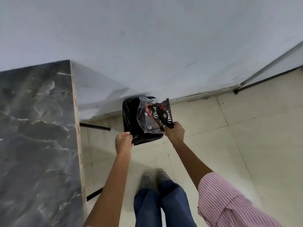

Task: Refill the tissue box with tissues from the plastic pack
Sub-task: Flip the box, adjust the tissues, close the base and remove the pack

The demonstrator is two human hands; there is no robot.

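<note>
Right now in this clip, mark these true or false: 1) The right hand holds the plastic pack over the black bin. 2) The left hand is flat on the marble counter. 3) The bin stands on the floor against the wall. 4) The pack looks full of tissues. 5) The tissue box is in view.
1) True: the right hand pinches the plastic pack above the black bin.
2) False: the left hand is closed at the bin's near rim, off the marble counter.
3) True: it sits on the tiled floor by the wall.
4) False: the pack looks limp and see-through, apparently empty.
5) False: no tissue box shows.
</note>
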